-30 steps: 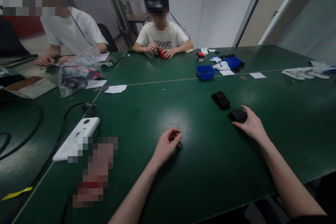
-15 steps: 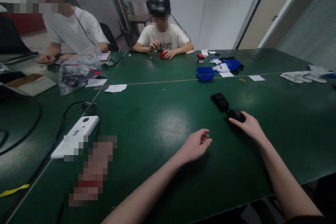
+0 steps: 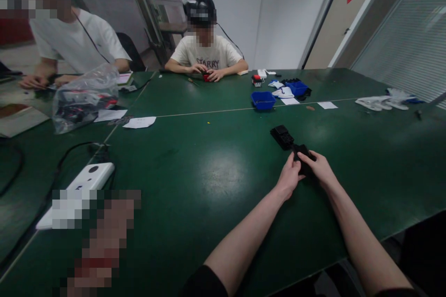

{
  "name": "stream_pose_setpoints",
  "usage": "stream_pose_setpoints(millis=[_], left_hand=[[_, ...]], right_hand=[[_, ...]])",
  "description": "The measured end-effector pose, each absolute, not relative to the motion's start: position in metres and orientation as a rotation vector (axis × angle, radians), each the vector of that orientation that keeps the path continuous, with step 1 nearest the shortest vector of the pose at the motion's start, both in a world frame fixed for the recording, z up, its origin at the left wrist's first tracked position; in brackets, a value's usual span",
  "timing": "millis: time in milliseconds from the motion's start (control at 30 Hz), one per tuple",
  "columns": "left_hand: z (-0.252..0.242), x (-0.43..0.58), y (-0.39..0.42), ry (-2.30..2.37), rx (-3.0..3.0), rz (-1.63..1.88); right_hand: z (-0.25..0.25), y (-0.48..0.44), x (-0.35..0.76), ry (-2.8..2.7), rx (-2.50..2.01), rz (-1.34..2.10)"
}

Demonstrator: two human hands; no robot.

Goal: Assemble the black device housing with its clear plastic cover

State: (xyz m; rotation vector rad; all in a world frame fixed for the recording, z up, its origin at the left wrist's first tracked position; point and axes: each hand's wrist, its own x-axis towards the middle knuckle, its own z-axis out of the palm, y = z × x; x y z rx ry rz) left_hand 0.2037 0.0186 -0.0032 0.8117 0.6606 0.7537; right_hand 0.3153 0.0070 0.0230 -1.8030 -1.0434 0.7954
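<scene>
A small black plastic part (image 3: 301,154) lies on the green table (image 3: 216,167), and both my hands meet on it. My right hand (image 3: 321,170) covers it from the right with fingers curled over it. My left hand (image 3: 289,178) touches its left side with the fingertips pinched against it. Just beyond, touching or nearly touching it, lies a second black ribbed part (image 3: 282,137).
A blue tray (image 3: 263,100), another blue bin (image 3: 297,87) and paper slips sit further back. Two people work across the table. A clear bag of parts (image 3: 81,98), a white power strip (image 3: 75,192) with cable and white gloves (image 3: 381,100) lie around.
My left hand has travelled right across the table and joined my right hand on the black part. The right hand has drawn the part slightly toward the ribbed one. The view shifted right.
</scene>
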Motion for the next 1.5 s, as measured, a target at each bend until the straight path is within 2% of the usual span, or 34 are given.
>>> stream_pose_setpoints(millis=[167, 400, 700, 1333, 1500], left_hand=[[0.0, 0.206, 0.021, 0.722, 0.996, 0.788], [0.006, 0.197, 0.027, 0.704, 1.266, 0.815], [0.003, 0.193, 0.033, 0.635, 1.324, 0.803], [-0.007, 0.19, 0.048, 0.474, 1.221, 0.723], [-0.014, 0.195, 0.047, 0.519, 1.303, 0.714]], right_hand=[[0.023, 0.006, 0.319, -0.807, -1.647, 1.067], [0.027, 0.0, 0.322, -0.88, -1.668, 1.1], [0.027, -0.003, 0.323, -0.772, -1.604, 1.203], [0.023, -0.003, 0.324, -0.744, -1.481, 1.241], [0.022, -0.002, 0.324, -0.834, -1.543, 1.146]])
